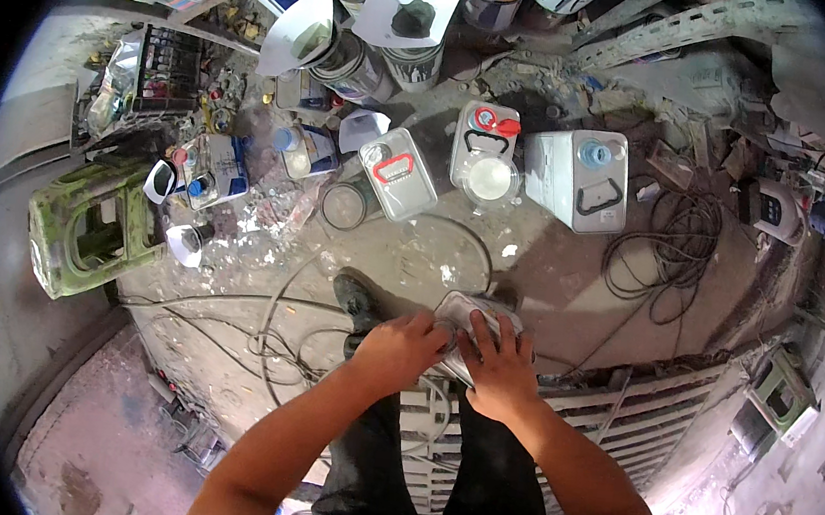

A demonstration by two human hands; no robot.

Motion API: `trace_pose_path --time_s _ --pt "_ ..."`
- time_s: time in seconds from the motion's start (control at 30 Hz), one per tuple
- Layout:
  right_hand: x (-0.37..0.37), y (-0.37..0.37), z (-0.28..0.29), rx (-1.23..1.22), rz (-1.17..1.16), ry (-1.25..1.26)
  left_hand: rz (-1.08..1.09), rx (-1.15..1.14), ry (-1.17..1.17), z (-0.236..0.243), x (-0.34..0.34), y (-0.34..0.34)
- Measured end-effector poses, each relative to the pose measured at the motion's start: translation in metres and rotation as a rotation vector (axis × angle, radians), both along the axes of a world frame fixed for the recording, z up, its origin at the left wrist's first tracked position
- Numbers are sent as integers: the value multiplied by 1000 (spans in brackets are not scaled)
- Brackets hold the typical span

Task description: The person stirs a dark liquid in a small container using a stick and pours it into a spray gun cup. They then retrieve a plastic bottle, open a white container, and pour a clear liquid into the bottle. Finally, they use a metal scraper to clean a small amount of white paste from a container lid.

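Note:
In front of my legs, both hands are on a pale grey-white object (467,316) with a rounded edge; its kind is not clear, as my fingers cover much of it. My left hand (401,352) has its fingers curled at the object's left edge. Across its right part, my right hand (504,363) grips with the fingers somewhat apart. Beyond them on the floor are a metal can with a red handle (406,181), a can with a red spout (475,118), a clear cup of whitish liquid (491,177) and a large rectangular can (554,177).
A green plastic step stool (84,223) is at the left, with hoses (270,318) beside my feet. Coiled cable (670,249) lies at the right. Floor grating (607,419) runs below. Paint tins (415,62) with paper funnels and a black crate (168,76) are at the back.

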State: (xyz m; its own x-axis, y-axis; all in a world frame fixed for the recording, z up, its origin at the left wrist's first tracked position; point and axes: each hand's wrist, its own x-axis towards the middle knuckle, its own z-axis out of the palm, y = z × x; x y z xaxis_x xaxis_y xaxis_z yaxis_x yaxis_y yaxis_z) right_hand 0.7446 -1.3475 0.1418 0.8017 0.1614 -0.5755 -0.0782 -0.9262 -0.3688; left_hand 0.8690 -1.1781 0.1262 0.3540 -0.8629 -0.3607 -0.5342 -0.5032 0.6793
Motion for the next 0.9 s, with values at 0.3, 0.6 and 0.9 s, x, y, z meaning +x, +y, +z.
trace_pose_path --time_s 0.3,0.6,0.9 --pt "-6 -20 -6 -74 -59 109 1137 -11 1055 -17 2 -7" --pt "50 -63 -6 -190 -157 310 1305 51 1066 -54 -83 67" --pt "123 -90 -11 -237 -149 420 1408 109 1184 -73 -144 89"
